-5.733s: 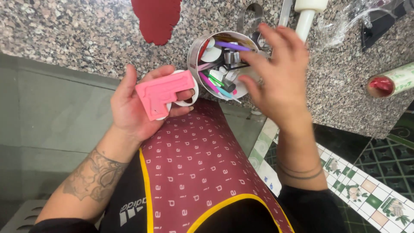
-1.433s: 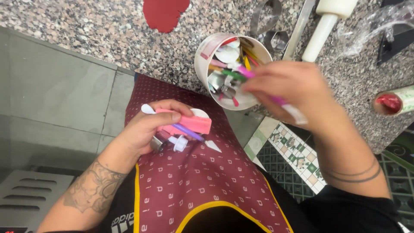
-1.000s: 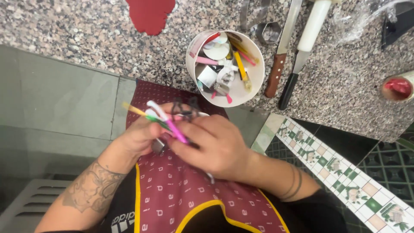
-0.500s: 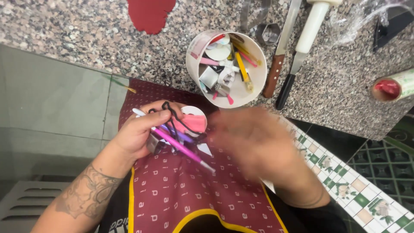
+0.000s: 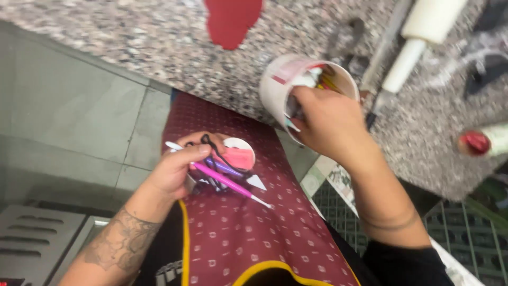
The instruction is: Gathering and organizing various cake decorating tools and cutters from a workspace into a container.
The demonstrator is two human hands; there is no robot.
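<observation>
cup (image 5: 275, 90) on counter (image 5: 132, 47) edge — rolling pin (image 5: 423, 37) right of it

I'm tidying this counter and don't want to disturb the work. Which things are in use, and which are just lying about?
In use:
left hand gripping a bundle of small tools
right hand reaching into the white cup

Lying about:
red shape
white rolling pin
red-ended roll

Right hand (image 5: 325, 119) reaches into white cup (image 5: 275, 90); left hand (image 5: 177, 169) grips pink tools (image 5: 227, 180).
</observation>
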